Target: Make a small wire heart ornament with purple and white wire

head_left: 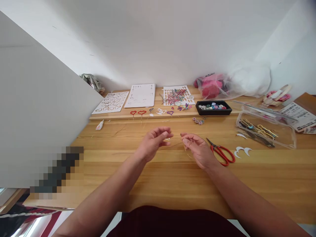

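My left hand [156,140] is over the middle of the table, its fingers curled around a small white piece [168,139], mostly hidden by the fingertips. Facing it, my right hand [195,146] pinches a thin gold-coloured thread or wire [185,151] between thumb and forefinger, its loose end dangling below. A faint dark strand seems to run between the hands. Just right of my right hand lie red-handled scissors [221,153], blades pointing away. Beyond them are several white crescent cutouts [240,151].
A raised shelf [116,116] at the back holds patterned sheets [111,102], red heart shapes [142,113] and a black bead tray [213,108]. At right is a clear plastic box [283,140] with gold hairpins and tweezers. A white glue bottle [99,125] lies at left.
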A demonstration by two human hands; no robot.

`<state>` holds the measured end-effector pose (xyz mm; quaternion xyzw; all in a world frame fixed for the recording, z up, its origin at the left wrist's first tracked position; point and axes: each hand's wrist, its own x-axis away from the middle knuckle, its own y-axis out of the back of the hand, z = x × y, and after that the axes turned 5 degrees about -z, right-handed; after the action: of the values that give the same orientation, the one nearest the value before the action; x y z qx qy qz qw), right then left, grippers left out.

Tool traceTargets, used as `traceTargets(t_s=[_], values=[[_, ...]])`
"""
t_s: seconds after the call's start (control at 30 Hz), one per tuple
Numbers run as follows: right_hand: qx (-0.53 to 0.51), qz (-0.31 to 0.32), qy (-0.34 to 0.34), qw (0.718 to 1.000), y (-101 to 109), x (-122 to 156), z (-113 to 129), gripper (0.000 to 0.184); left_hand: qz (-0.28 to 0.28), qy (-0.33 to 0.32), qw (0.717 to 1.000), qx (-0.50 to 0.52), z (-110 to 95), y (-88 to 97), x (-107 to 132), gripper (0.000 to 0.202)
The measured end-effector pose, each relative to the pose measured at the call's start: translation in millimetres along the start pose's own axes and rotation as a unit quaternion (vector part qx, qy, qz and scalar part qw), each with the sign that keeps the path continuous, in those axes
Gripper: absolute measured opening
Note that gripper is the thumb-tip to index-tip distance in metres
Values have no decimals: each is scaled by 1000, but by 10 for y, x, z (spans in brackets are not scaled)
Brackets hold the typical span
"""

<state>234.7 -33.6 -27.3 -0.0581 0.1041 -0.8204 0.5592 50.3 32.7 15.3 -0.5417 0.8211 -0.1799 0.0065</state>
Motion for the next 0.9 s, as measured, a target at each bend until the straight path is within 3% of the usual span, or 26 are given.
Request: traceTargets(t_s=[0.1, 0.2, 0.37, 0.67, 0.9], values=[[3, 17, 22, 1000, -22, 10, -7, 13, 58, 67, 993, 77, 122, -286, 48, 44], [-13, 21, 22, 999, -42, 15, -17, 12, 62, 90, 991, 81, 248, -370, 49, 45], [7, -5, 37, 999, -41, 14, -73, 14, 29, 84, 996, 18, 393, -304, 0, 42], [79, -25, 106, 991, -30, 20, -232, 11, 3, 29, 996, -89, 449, -226, 18, 41], [61, -40, 58, 996, -10, 8, -144, 19, -20, 5, 991, -136, 438, -130, -16, 34]])
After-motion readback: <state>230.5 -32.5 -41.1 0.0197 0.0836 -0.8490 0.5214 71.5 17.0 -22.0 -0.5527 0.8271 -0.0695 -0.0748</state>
